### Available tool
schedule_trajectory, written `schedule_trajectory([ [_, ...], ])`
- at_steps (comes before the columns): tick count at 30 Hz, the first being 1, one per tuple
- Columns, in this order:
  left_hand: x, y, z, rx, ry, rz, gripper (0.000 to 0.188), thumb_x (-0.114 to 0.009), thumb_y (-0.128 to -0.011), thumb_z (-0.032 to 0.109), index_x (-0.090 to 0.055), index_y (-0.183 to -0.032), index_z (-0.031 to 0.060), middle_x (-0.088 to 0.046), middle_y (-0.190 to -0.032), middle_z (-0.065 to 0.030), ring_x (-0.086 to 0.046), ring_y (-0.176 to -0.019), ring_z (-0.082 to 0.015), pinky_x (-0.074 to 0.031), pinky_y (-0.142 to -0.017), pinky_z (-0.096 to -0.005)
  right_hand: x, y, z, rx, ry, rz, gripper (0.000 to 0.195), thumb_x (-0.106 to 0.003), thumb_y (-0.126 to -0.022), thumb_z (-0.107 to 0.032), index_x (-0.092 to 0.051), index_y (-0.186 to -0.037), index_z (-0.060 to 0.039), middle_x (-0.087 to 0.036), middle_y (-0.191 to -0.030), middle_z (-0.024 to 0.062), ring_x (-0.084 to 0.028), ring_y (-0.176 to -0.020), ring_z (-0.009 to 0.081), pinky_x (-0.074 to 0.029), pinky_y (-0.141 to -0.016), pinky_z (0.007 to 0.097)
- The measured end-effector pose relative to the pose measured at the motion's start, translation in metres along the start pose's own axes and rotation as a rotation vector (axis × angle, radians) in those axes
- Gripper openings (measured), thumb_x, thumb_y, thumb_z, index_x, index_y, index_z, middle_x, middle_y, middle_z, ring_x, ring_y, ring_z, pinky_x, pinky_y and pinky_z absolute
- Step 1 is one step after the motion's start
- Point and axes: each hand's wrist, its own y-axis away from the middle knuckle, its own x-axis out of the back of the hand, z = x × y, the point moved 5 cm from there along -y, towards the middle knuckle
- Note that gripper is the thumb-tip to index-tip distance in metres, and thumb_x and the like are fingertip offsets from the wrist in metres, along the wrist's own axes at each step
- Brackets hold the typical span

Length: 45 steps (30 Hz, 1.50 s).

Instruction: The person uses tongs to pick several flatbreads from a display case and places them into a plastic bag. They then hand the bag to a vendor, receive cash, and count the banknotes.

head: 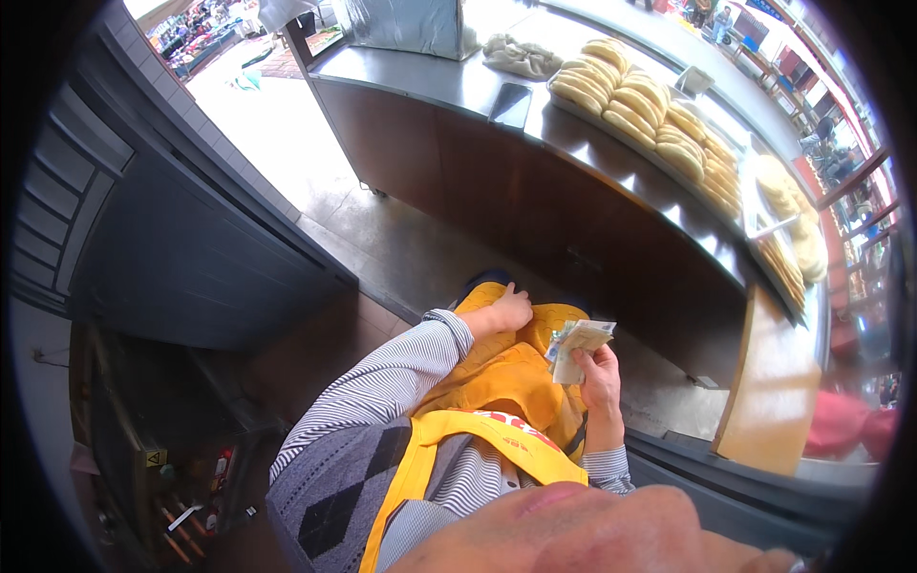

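Note:
My right hand (600, 369) holds a small fan of paper banknotes (579, 347) in front of my apron, thumb pressed on top. My left hand (512, 309) is at the front of the yellow-orange apron (494, 372), with its fingers partly curled. Whether it grips the cloth or anything else cannot be seen. Beyond both hands stands a metal-topped counter (573, 147) with a dark brown front. A smartphone (511, 105) lies on its near edge. To the right of the phone, a metal tray holds several stacks of flatbreads (634, 107).
More flatbreads (791, 208) sit at the counter's right end, beside a wooden panel (770, 379). A crumpled cloth (521, 57) and a silvery box (401, 25) are on the counter's left. A grey metal door (200, 236) borders the left. Tools (185, 526) lie at lower left.

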Motion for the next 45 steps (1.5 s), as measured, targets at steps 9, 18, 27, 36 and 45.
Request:
schedule_trajectory([
  [9,0.157,0.064,-0.024,-0.020,0.054,1.053,0.009,-0.062,-0.083,0.004,-0.067,-0.089,0.0074,-0.055,-0.080,-0.0108,-0.059,-0.071,-0.0264,-0.052,-0.063,-0.0369,0.010,0.008,-0.022,0.103,-0.142,-0.075,0.029,-0.064,-0.092,0.000,-0.062,-0.121,0.0001,-0.070,-0.115,0.0091,-0.069,-0.098,0.0215,-0.055,-0.091,0.0381],
  [18,0.165,0.070,-0.016,-0.162,0.108,0.995,0.007,-0.065,-0.080,0.003,-0.067,-0.083,0.0093,-0.055,-0.076,-0.0084,-0.060,-0.069,-0.0253,-0.052,-0.060,-0.0358,-0.018,0.002,-0.016,-0.152,0.332,-0.064,0.024,-0.069,-0.091,-0.011,-0.069,-0.115,-0.0069,-0.072,-0.107,0.0096,-0.068,-0.099,0.0207,-0.054,-0.089,0.0352],
  [27,0.175,0.069,-0.025,-0.142,0.238,1.161,0.011,-0.070,-0.082,0.005,-0.073,-0.091,0.0119,-0.056,-0.080,-0.0044,-0.056,-0.068,-0.0219,-0.050,-0.061,-0.0326,-0.031,-0.011,-0.024,-0.053,0.588,-0.140,0.030,-0.064,-0.091,-0.019,-0.067,-0.118,-0.0044,-0.070,-0.109,0.0127,-0.067,-0.100,0.0243,-0.053,-0.090,0.0345],
  [36,0.121,0.063,-0.054,0.079,0.271,1.025,0.015,-0.071,-0.087,0.015,-0.073,-0.102,0.0123,-0.064,-0.091,-0.0050,-0.062,-0.083,-0.0227,-0.050,-0.076,-0.0343,-0.036,-0.024,-0.003,-0.107,1.138,-0.107,0.023,-0.065,-0.087,-0.011,-0.065,-0.105,0.0038,-0.069,-0.092,0.0204,-0.069,-0.086,0.0305,-0.054,-0.074,0.0358],
  [45,0.120,0.100,-0.023,0.023,0.712,0.862,0.024,-0.069,-0.090,0.016,-0.069,-0.112,0.0074,-0.069,-0.102,-0.0102,-0.063,-0.098,-0.0253,-0.047,-0.091,-0.0378,-0.027,-0.023,-0.027,0.078,1.187,-0.061,0.030,-0.070,-0.089,-0.014,-0.064,-0.114,0.0006,-0.066,-0.105,0.0182,-0.066,-0.081,0.0320,-0.054,-0.073,0.0368],
])
